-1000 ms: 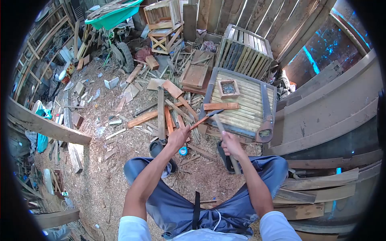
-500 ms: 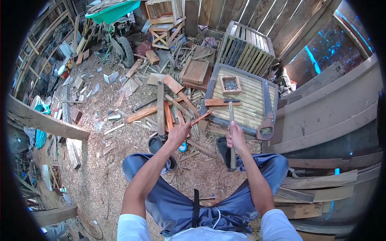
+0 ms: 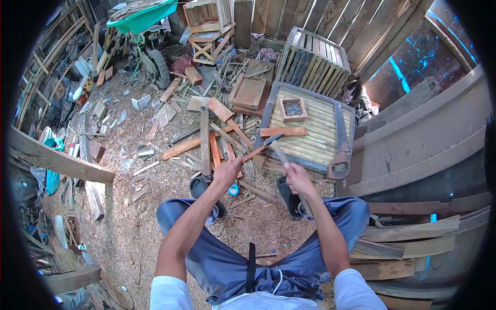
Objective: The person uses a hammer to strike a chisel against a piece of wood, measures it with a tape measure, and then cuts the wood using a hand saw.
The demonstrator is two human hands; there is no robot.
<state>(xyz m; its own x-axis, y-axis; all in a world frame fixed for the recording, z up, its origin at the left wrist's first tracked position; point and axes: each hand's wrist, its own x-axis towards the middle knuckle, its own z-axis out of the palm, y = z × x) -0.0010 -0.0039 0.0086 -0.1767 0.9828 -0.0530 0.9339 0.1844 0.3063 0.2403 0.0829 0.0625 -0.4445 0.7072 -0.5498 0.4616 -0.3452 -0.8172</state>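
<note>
My right hand (image 3: 299, 180) is wrapped round the wooden handle of a hammer (image 3: 279, 153), whose dark head reaches the tip of a thin strip of reddish wood. That wood strip (image 3: 254, 153) is pinched in my left hand (image 3: 227, 173) and slants up to the right, its far end over the edge of a slatted panel (image 3: 305, 144). On the panel lie a short reddish wood block (image 3: 283, 132), a small wooden box of nails (image 3: 293, 109) and a handsaw (image 3: 340, 139) with a wooden handle.
Wood scraps (image 3: 219, 110) litter the sawdust-covered ground ahead. A blue tape measure (image 3: 234, 189) sits between my feet. Behind the panel stands a slatted crate (image 3: 312, 59). Stacked boards (image 3: 408, 232) line my right side, and a thick beam (image 3: 62, 157) crosses at left.
The hammer has swung left and tilted, its head moving from over the wood block to the tip of the strip. My left hand stays nearly in place.
</note>
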